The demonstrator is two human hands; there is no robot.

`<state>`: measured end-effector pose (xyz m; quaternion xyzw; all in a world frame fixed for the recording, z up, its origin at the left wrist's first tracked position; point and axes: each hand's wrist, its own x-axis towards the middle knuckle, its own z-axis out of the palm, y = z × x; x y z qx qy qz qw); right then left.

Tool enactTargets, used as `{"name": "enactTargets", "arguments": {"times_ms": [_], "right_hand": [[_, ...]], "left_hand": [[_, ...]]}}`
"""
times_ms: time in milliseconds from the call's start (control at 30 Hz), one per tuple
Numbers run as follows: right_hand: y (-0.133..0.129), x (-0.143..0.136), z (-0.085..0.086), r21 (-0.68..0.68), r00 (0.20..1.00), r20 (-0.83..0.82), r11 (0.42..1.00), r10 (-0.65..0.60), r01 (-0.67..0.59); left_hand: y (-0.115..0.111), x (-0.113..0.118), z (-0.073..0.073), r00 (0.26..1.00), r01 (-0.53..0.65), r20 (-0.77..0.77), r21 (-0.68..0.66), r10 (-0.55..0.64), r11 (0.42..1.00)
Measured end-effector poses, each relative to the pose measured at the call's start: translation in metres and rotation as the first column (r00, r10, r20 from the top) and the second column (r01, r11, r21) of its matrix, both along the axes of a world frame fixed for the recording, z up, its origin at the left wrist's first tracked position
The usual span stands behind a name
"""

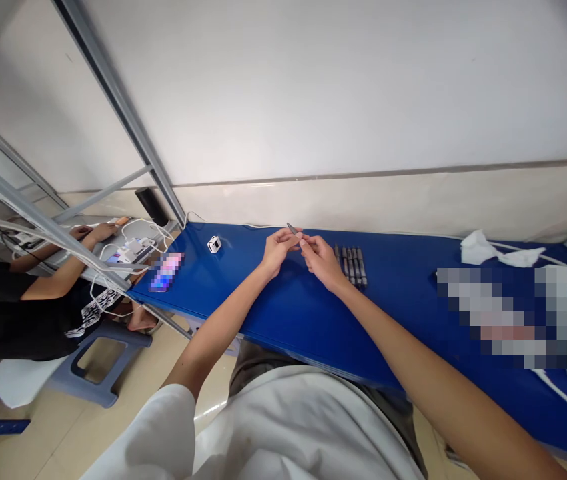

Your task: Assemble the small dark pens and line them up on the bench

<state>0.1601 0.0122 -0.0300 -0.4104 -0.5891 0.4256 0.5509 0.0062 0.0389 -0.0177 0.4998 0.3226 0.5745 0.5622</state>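
White shirt nearest the lens, on the near side of the pen row. Row = several slim dark pieces side by side on the blue bench. One slim piece is off the bench, up in the hands, just left of the row. Left hand: grip closed on it at the fingertips. Right hand: fingertips bunched beside the left ones, partly over the row's left edge; can't tell if it pinches anything.

Progress: one piece in hand, the others laid out. Whether the row is already handled or waiting, can't tell; no second group visible. Likely mid-way through work on the held piece, judging by the finger pose.

Hard to read: held piece mostly covered by fingers, tip only; exact row count unclear, left side partly hidden by the right hand. Phone well left of the row, pixelated. Patch far right of the row also pixelated, contents unknown.
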Motion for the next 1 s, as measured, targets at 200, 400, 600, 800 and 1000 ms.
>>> {"name": "enactTargets", "arguments": {"times_ms": [200, 400, 600, 800, 1000], "right_hand": [[-0.0008, -0.0007, 0.0002, -0.009, 1.0, -0.014, 1.0, 0.023, -0.023], [-0.0016, -0.001, 0.001, 0.011, 1.0, -0.017, 1.0, 0.012, -0.012], [-0.0028, -0.0015, 0.003, 0.015, 1.0, -0.011, 1.0, 0.007, -0.007], [-0.0049, -0.0002, 0.0058, 0.027, 1.0, 0.011, 1.0, 0.008, -0.009], [-0.0048, -0.0002, 0.0059, 0.029, 0.999, 0.039, 0.999, 0.014, -0.015]], "left_hand": [[-0.0007, -0.0008, -0.0011, 1.0, -0.002, -0.022, 0.01, 0.002, 1.0], [-0.004, 0.0004, 0.0027, 1.0, 0.012, -0.001, 0.01, -0.012, 1.0], [-0.0025, 0.0022, 0.002, 0.995, 0.047, 0.086, -0.031, -0.044, 0.998], [-0.0013, 0.0017, 0.001, 0.992, 0.052, 0.115, -0.015, -0.05, 0.999], [0.0026, -0.0036, 0.0011, 0.993, -0.08, 0.077, -0.085, 0.086, 0.993]]}}
